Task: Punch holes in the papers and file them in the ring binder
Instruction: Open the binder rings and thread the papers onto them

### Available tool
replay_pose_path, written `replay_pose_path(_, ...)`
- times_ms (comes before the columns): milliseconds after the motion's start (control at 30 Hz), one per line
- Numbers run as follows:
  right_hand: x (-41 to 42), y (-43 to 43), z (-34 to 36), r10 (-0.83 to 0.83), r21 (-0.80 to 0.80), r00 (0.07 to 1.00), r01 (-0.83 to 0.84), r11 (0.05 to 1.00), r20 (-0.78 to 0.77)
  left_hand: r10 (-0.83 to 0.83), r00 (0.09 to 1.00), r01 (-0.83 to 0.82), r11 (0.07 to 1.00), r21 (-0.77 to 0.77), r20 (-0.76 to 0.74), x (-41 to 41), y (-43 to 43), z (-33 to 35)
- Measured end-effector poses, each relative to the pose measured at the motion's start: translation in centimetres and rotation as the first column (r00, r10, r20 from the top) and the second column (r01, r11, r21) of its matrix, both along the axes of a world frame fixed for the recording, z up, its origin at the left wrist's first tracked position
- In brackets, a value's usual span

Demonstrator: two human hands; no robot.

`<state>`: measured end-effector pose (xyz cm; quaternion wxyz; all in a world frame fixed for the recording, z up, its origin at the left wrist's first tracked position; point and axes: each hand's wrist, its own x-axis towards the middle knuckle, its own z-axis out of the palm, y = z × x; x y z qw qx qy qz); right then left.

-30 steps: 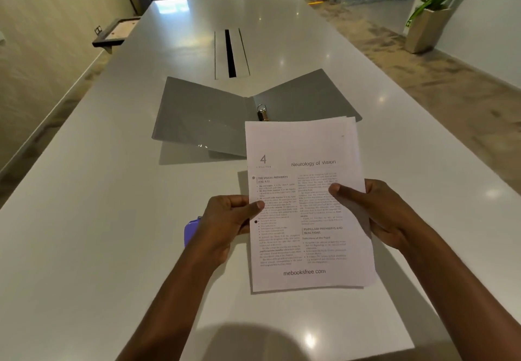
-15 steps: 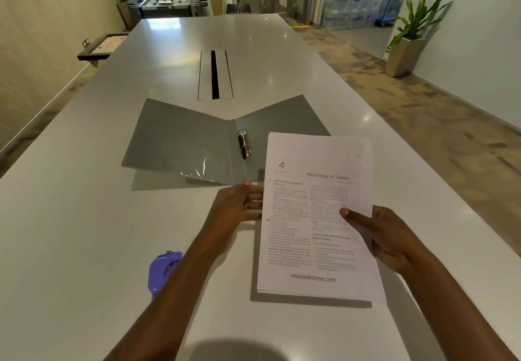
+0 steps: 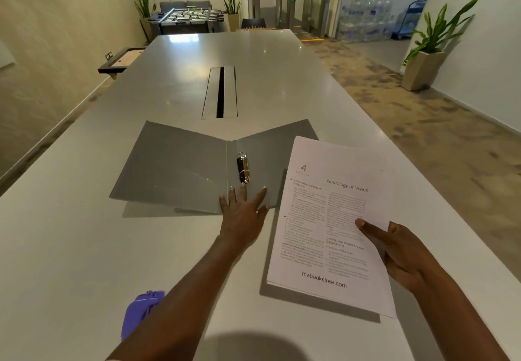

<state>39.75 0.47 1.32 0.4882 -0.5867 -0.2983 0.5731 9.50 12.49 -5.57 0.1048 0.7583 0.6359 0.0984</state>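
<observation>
A grey ring binder (image 3: 174, 163) lies open and flat on the white table, its metal ring mechanism (image 3: 243, 167) on the spine. My left hand (image 3: 243, 214) rests with spread fingers on the binder's near edge, just below the rings. My right hand (image 3: 394, 248) holds a thin stack of printed papers (image 3: 332, 219) by its right edge, thumb on top; the stack hovers slightly above the table and overlaps the binder's right cover. A purple hole punch (image 3: 139, 311) sits near the table's front, partly hidden by my left forearm.
The long white table (image 3: 84, 248) has a cable slot (image 3: 220, 92) beyond the binder. A framed board (image 3: 121, 60) hangs off the left edge. A potted plant (image 3: 423, 59) stands on the floor at right, and a foosball table (image 3: 186, 18) stands far back.
My left hand let go of the papers and moved forward onto the binder. My right hand carried the papers to the right. The view tilted up.
</observation>
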Motion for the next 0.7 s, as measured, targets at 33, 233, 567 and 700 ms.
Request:
replay_pose_path(33, 0.3, 0.2, 0.0, -0.002, 0.0, 1.0, 0.002, 1.0, 0.007, 0.012, 1.0, -0.012, 1.0, 0.002, -0.005, 0.1, -0.1, -0.2)
replay_pose_path(233, 1.7, 0.9, 0.0, -0.005, 0.022, 0.997, 0.004, 1.0, 0.073, 0.03, 0.998, -0.029, 0.999, 0.015, -0.047, 0.7, -0.5, -0.3)
replay_pose_path(567, 3.0, 1.2, 0.6, 0.008, -0.03, 1.0, -0.008, 1.0, 0.015, 0.04, 0.997, -0.04, 0.999, 0.011, -0.063, 2.6, -7.1, 0.1)
replay_pose_path(700, 3.1, 1.0, 0.5, 0.025, -0.067, 0.999, -0.023, 0.997, 0.032, 0.021, 0.998, -0.023, 0.999, -0.027, -0.051, 3.0, -10.9, 0.2)
